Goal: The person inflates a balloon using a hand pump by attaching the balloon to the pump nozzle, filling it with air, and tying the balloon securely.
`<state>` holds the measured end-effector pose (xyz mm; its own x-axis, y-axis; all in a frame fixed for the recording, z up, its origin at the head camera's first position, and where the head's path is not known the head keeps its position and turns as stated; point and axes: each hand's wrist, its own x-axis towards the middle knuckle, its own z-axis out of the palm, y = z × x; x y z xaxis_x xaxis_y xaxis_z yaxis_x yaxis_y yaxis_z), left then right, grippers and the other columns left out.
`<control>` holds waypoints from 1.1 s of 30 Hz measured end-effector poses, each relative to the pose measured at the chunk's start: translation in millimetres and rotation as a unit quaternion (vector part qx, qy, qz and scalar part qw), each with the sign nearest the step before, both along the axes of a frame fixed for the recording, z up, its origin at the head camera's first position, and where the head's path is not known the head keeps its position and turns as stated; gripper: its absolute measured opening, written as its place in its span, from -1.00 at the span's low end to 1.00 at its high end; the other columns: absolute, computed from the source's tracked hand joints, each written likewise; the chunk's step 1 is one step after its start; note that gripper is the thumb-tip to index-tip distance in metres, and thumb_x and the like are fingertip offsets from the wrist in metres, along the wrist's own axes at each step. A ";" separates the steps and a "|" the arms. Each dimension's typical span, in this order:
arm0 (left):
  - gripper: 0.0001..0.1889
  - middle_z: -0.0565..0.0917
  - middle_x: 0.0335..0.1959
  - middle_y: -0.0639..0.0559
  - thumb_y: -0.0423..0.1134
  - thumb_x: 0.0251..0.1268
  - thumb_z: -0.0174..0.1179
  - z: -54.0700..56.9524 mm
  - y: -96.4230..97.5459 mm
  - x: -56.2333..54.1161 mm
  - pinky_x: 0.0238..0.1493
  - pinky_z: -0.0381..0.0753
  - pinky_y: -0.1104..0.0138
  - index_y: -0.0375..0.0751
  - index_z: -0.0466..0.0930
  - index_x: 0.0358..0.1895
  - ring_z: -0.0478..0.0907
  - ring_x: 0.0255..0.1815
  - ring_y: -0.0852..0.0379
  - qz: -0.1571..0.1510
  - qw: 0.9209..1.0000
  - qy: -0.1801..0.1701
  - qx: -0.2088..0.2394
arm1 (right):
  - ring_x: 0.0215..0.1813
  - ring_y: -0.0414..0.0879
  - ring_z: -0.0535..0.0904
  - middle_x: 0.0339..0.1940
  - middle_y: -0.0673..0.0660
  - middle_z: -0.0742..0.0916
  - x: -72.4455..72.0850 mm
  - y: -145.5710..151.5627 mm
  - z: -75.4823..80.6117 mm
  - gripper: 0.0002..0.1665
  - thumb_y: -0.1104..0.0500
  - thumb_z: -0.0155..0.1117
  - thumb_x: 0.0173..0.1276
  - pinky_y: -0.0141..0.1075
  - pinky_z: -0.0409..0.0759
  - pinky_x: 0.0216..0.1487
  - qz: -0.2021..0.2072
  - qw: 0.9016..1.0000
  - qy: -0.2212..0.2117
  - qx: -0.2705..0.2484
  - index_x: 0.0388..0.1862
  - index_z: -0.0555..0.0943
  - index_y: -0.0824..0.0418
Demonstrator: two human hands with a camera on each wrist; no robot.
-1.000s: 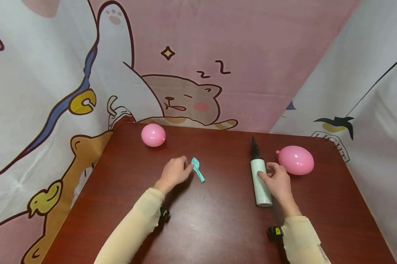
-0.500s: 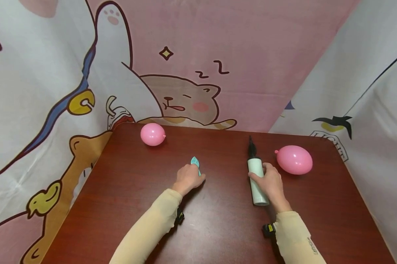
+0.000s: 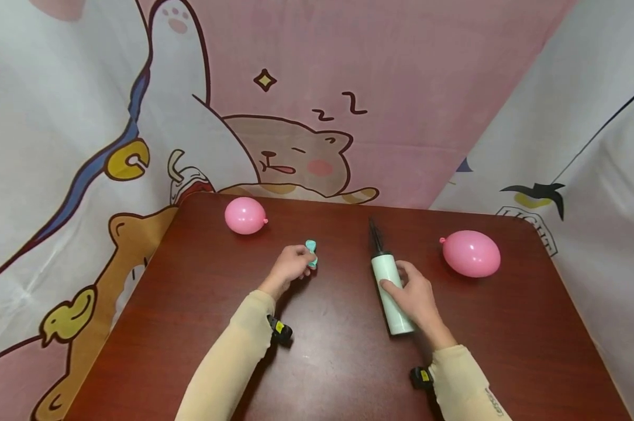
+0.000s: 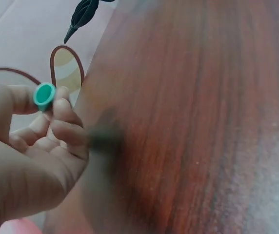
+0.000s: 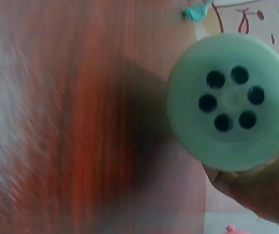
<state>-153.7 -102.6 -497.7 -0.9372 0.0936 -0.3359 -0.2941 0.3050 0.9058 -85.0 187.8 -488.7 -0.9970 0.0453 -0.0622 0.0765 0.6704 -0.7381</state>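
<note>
My left hand [image 3: 290,266] pinches a small uninflated teal balloon [image 3: 310,245] between thumb and fingers, above the table. In the left wrist view the round open mouth of the balloon [image 4: 44,95] faces the camera. My right hand [image 3: 416,299] grips a pale green hand pump [image 3: 383,270], thumb over the top of its barrel. The pump's black tapered nozzle [image 3: 376,237] points away from me, towards the far edge. The right wrist view looks onto the pump's round end [image 5: 233,100], which has a ring of several dark holes and covers much of that hand.
An inflated pink balloon [image 3: 245,216] lies near the far left of the dark red wooden table [image 3: 338,362]. A larger pink balloon [image 3: 472,254] lies to the right, beyond my right hand. A cartoon-printed cloth [image 3: 401,105] hangs close behind the table's far edge.
My left hand has picked up the teal balloon from the tabletop and moved it slightly. My right hand has closed round the pump and brought it left, nearer the teal balloon.
</note>
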 end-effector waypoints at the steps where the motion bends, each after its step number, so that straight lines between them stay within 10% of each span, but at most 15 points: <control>1: -0.87 0.61 -0.48 -0.04 -0.32 0.43 0.17 0.0 -1.0 -2.0 -0.51 0.45 0.38 -0.31 0.61 -0.30 0.47 -0.55 0.16 0.016 0.999 -0.011 0.035 | -0.12 0.14 0.67 0.06 0.38 0.71 2.0 -2.9 0.4 -0.38 0.14 0.41 0.35 -0.16 0.58 -0.18 0.007 1.000 0.001 -0.009 0.32 0.48 0.33; 8: -0.86 0.65 -0.41 -0.02 -0.31 0.50 0.17 -1.5 0.6 -18.2 -0.56 0.36 0.46 -0.35 0.58 -0.07 0.44 -0.57 0.21 0.118 0.969 -0.043 0.214 | -0.16 -0.03 0.67 0.05 0.30 0.75 16.8 -18.2 1.5 -0.42 0.23 0.45 0.33 -0.29 0.60 -0.24 0.074 0.992 -0.012 -0.098 0.31 0.53 0.27; 17: -0.94 0.70 -0.35 -0.08 -0.31 0.49 0.20 5.1 8.6 -31.9 -0.58 0.36 0.48 -0.22 0.57 -0.18 0.46 -0.60 0.22 0.189 0.945 -0.028 0.263 | -0.15 -0.08 0.68 0.02 0.23 0.75 31.0 -30.4 1.9 -0.40 0.22 0.46 0.30 -0.31 0.62 -0.18 0.155 0.980 -0.013 -0.126 0.30 0.55 0.28; 33: -0.91 0.73 -0.33 -0.06 -0.29 0.47 0.25 11.9 28.4 -25.7 -0.55 0.38 0.45 -0.24 0.61 -0.18 0.47 -0.55 0.21 0.177 0.948 -0.005 0.265 | -0.13 -0.08 0.71 0.06 0.28 0.74 33.1 -36.4 -2.5 -0.40 0.24 0.46 0.31 -0.31 0.65 -0.19 0.145 0.977 -0.029 -0.155 0.31 0.54 0.30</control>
<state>-179.4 -74.2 -485.8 -0.9386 -0.0692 -0.3380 -0.3015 -0.3115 0.9011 -51.9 151.4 -491.2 -0.9598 -0.2678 -0.0844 -0.0357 0.4146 -0.9093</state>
